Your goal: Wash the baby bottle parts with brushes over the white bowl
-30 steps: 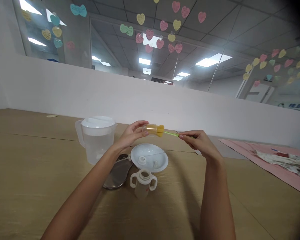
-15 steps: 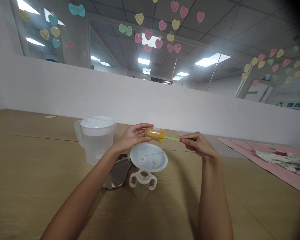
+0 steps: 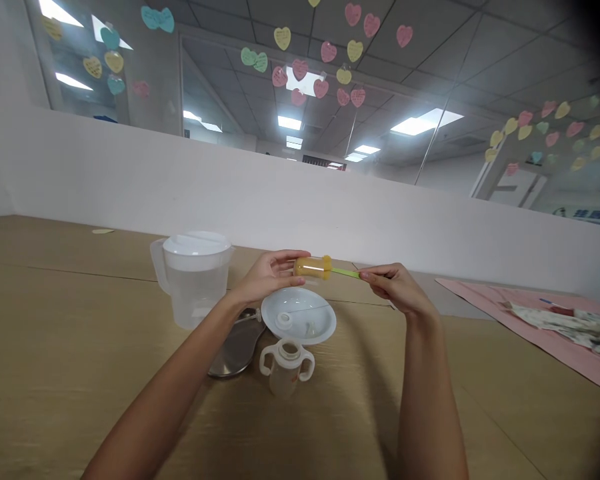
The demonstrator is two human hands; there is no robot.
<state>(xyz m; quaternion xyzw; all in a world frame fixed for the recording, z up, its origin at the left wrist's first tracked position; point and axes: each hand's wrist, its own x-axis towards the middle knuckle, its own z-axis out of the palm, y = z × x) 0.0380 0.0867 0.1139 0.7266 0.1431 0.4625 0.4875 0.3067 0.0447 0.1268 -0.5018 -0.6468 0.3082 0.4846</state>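
Note:
My right hand point(image 3: 393, 283) pinches the thin green handle of a bottle brush point(image 3: 346, 273), held level above the table. Its yellow sponge head points left and has a glossy, see-through layer around it. The thumb and fingers of my left hand point(image 3: 275, 272) close around the far end of that head. Below, a white bowl point(image 3: 327, 327) contains a white bottle collar point(image 3: 284, 321), a clear teat point(image 3: 311, 328) and a thin rod. In front of it a two-handled baby bottle point(image 3: 286, 370) stands upright with its neck uncovered.
A lidded clear pitcher point(image 3: 197, 283) of water stands left of the bowl. A steel kidney dish point(image 3: 233, 350) lies partly behind my left forearm. On the right is a pink cloth point(image 3: 473, 295) with crumpled fabric on it. A white wall point(image 3: 130, 180) rises behind the table.
The brush head has turned slightly, and its flared yellow end now sits straighter. Both hands keep nearly the same places; the whole view has shifted a little.

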